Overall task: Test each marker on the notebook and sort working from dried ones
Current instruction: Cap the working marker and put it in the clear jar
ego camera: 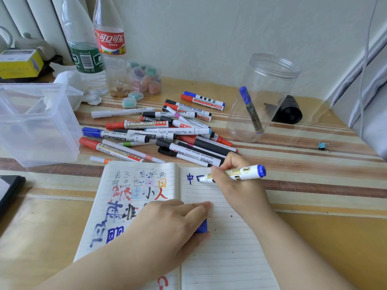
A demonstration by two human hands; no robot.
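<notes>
My right hand (232,181) pinches the blue marker (234,174), inking the notebook (219,248) at the bench's near edge; left hand (173,225) presses the page, cap (202,226) tucked under; one marker sits in the jar (261,97), the pile (163,128) waits untested.

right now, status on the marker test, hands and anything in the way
Right hand grips blue marker, tip on notebook, blue ink showing. Left hand presses the page, blue cap under it. Nothing blocking; untested pile behind.

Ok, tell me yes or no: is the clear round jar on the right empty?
No, the clear round jar holds one blue-capped marker leaning inside it.
</notes>
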